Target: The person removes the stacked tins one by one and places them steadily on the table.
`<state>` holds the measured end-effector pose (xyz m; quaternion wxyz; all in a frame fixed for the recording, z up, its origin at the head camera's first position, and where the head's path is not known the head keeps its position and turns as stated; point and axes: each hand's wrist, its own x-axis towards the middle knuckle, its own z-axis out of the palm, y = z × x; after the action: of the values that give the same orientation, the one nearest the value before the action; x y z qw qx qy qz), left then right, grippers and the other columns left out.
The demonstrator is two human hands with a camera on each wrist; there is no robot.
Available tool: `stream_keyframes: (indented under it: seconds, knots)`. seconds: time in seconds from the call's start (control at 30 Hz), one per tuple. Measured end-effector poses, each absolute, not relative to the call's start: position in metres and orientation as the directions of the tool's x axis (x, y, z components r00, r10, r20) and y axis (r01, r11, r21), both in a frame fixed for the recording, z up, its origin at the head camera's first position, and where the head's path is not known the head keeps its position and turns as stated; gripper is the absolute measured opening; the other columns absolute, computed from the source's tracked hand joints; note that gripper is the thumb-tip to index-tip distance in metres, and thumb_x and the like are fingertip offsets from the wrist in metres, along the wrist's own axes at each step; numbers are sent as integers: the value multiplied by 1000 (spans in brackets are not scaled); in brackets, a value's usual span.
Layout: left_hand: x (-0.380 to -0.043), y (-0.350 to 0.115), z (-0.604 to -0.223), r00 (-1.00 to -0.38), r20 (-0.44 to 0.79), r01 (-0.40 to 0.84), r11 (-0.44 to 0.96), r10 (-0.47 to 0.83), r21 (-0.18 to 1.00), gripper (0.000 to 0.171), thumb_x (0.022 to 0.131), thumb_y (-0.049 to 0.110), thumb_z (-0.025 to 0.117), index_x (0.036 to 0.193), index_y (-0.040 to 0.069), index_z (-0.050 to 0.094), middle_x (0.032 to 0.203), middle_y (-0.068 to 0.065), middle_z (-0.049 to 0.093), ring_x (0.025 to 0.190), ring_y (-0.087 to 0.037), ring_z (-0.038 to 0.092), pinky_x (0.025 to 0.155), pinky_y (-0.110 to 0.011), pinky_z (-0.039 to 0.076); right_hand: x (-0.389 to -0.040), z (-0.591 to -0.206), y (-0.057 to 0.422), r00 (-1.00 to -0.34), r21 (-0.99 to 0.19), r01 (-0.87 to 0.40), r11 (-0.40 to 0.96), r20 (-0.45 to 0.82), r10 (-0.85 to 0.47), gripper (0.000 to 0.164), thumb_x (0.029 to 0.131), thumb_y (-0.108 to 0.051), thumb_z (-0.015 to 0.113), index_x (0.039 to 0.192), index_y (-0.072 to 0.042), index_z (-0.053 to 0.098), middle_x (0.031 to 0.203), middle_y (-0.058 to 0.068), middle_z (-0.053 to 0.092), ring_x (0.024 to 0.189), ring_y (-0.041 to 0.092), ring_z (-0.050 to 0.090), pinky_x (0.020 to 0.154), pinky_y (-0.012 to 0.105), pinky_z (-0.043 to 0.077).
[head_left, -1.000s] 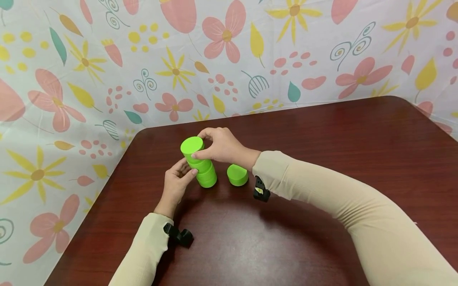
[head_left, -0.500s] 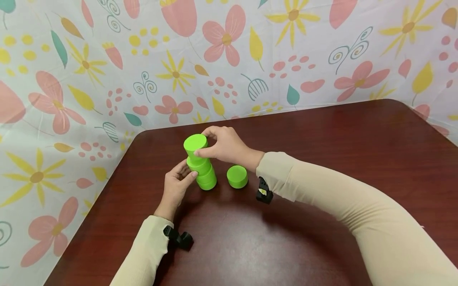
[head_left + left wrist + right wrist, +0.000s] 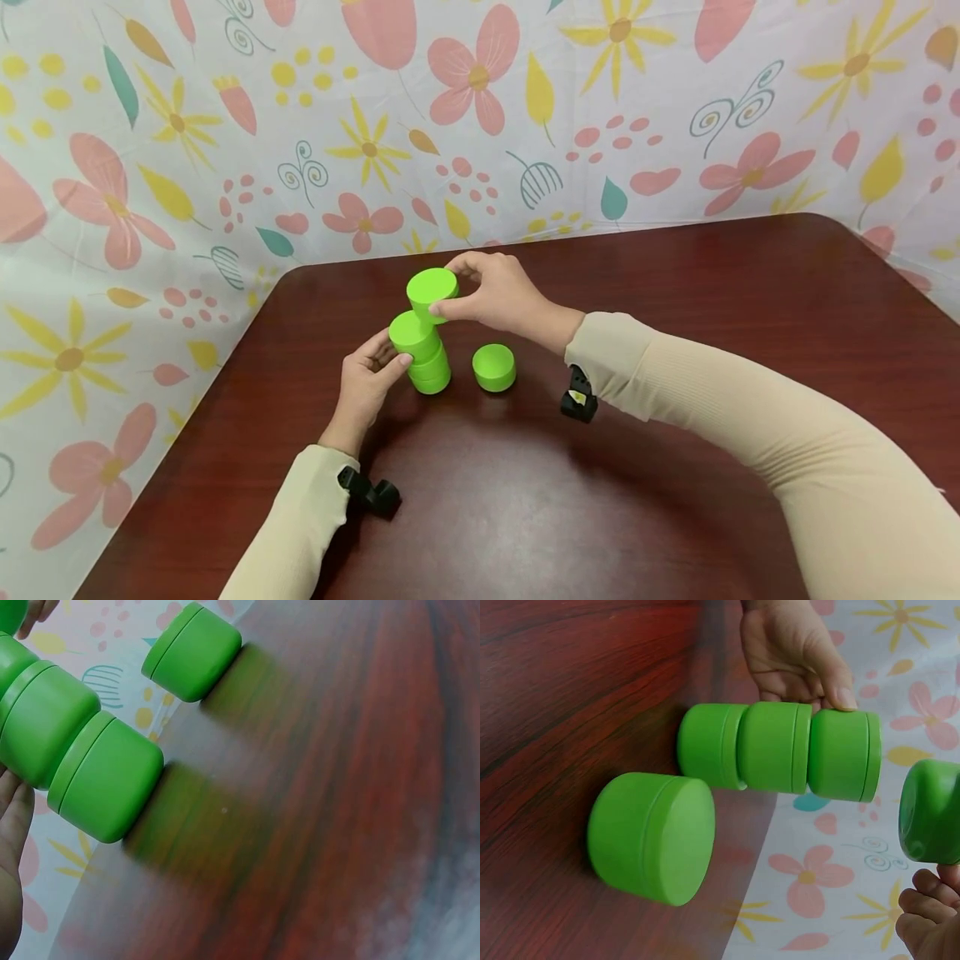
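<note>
Three green round lidded jars (image 3: 429, 367) stand in a column on the table, slightly offset from one another. My left hand (image 3: 360, 390) holds the top jar of this column (image 3: 844, 754), fingers behind it and thumb on the near side. Above and to the right, my right hand (image 3: 504, 293) grips another green jar (image 3: 427, 292) by its side, lifted off the column; a gap shows between them in the right wrist view. One more green jar (image 3: 494, 368) sits upright on the table, right of the column. In the left wrist view the left hand's fingers (image 3: 15, 825) are partly cut off.
The dark reddish wooden table (image 3: 525, 517) has a glossy top. Right behind its far edge hangs a flower-patterned cloth (image 3: 480, 167), which also runs along the left side. Black wrist cameras (image 3: 579, 396) are strapped under both sleeves.
The right hand has drawn its jar away from the top of the column, up and to the right. The left hand stays at the column, and the loose jar stands where it was.
</note>
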<state>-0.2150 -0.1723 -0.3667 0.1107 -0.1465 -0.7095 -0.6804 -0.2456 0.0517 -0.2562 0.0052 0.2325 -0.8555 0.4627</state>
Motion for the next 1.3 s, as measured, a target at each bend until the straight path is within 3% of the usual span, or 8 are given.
stream_keyframes:
  seconds: [0.4, 0.97, 1.3]
  knots:
    - [-215, -174, -369, -931, 360, 363, 48, 61, 931, 45, 82, -11, 60, 125, -11, 50, 99, 15, 66, 95, -5, 62, 80, -20, 51, -239, -265, 72, -904, -788, -383, 482, 212, -372, 43, 71, -32, 79, 105, -12, 62, 104, 0, 64, 101, 18, 60, 84, 34, 47]
    - [-217, -177, -368, -932, 360, 362, 40, 52, 931, 45, 81, -11, 61, 125, -13, 49, 101, 12, 65, 96, -6, 62, 82, -20, 51, -228, -281, 100, -906, -771, -388, 505, 217, -365, 44, 71, -29, 79, 107, -12, 61, 107, 2, 63, 109, 20, 59, 93, 38, 46]
    - [-220, -181, -370, -897, 433, 435, 4, 86, 900, 45, 82, 10, 70, 124, -2, 57, 108, 1, 66, 99, -8, 62, 82, -19, 51, -225, -293, 114, -919, -782, -377, 495, 250, -305, 45, 69, -24, 81, 107, -9, 61, 105, 5, 65, 105, 21, 61, 90, 39, 48]
